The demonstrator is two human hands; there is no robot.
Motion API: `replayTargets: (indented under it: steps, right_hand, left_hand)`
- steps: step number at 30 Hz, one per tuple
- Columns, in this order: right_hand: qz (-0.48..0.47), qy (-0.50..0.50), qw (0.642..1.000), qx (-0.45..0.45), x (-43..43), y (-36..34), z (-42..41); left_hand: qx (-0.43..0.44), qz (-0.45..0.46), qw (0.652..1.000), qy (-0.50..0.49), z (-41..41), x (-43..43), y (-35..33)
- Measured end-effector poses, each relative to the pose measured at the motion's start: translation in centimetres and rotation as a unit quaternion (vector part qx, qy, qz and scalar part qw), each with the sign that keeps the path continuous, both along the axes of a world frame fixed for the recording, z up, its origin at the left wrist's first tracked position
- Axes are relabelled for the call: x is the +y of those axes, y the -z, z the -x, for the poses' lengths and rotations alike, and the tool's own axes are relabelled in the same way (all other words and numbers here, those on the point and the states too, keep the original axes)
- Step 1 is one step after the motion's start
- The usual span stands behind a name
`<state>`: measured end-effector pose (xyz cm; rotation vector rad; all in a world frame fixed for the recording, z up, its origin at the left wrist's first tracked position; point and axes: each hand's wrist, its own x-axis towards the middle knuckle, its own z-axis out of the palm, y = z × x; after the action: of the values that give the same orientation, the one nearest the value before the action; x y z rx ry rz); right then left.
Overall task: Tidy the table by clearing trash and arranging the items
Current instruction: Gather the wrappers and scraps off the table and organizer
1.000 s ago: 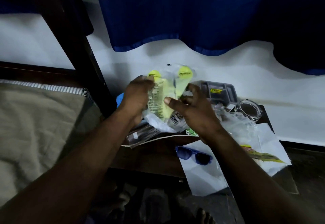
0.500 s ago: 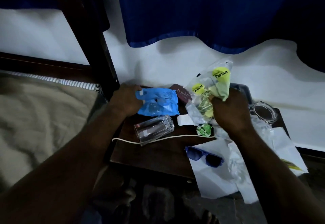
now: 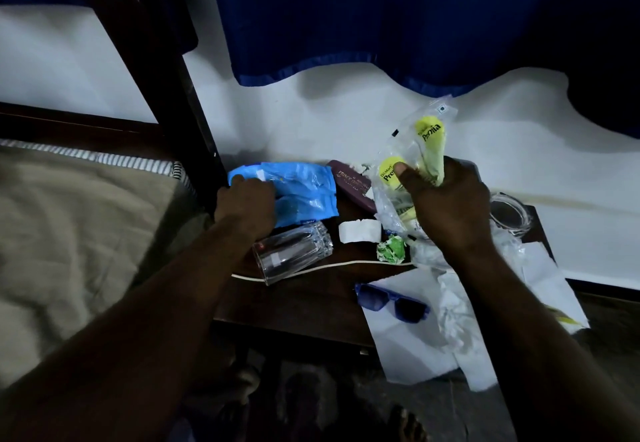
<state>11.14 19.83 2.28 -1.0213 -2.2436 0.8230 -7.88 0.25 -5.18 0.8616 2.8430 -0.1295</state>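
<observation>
Crumpled clear plastic wrappers with yellow-green labels (image 3: 420, 150) are bunched tight in the right hand (image 3: 446, 206), up over the back right of the dark wooden table (image 3: 294, 303). Left hand (image 3: 246, 206) sits on the blue plastic packet (image 3: 304, 195) at back left, can't tell if it's actually gripping. Clear glass tumbler (image 3: 292, 251) lies sideways just in front.

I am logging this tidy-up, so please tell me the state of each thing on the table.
drinking glass, empty, lying on its side.
blue packet, flat on the table, left hand on its edge.
yellow-printed wrapper, crumpled, gripped in right hand.
green wrapper, crumpled into a ball.
sunglasses, lying on white paper.
maroon case, closed.
white paper, hanging over the table edge.
</observation>
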Motion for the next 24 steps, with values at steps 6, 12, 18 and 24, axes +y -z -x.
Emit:
replayTargets:
  steps: [6,12,18,24]
  right_hand:
    - [0.029,0.021,0.999,0.009,0.6,-0.7,-0.5]
    - [0.041,0.071,0.996,0.023,1.4,-1.8,-1.4]
    - [0.063,0.098,0.992,0.046,3.1,-2.1,-3.0]
    - [0.033,0.093,0.992,0.081,5.2,-1.8,-5.3]
  left_hand:
    - [0.085,-0.074,0.994,0.01,-0.3,1.8,-3.7]
    - [0.064,-0.325,0.942,0.045,-2.1,3.3,-5.7]
    - [-0.104,-0.511,0.853,-0.014,-4.2,5.4,-6.7]
    - [-0.03,-0.476,0.878,-0.044,-5.8,6.4,-6.7]
